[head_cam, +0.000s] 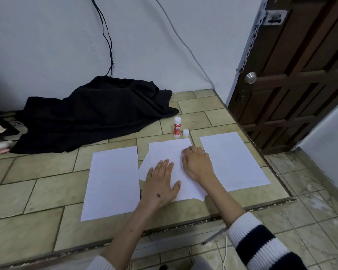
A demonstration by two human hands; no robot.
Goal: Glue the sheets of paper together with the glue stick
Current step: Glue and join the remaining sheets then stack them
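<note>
Three spots of white paper lie on the tiled floor. In the middle, one sheet point(170, 152) lies on top of another sheet point(145, 168) that sticks out skewed at its left edge. My left hand point(161, 184) presses flat on this middle stack, fingers spread. Beside it, my right hand point(198, 165) rests on the same top sheet with its fingers curled down. A single sheet point(112, 182) lies to the left and another single sheet point(233, 160) to the right. The glue stick point(177, 127), white with a red label, stands upright behind the stack, its white cap point(186, 133) off beside it.
A heap of black cloth point(94, 114) lies at the back left by the wall, with cables hanging above it. A brown wooden door point(293, 75) stands at the right. The raised tiled floor ends in a step edge point(183, 227) close to me.
</note>
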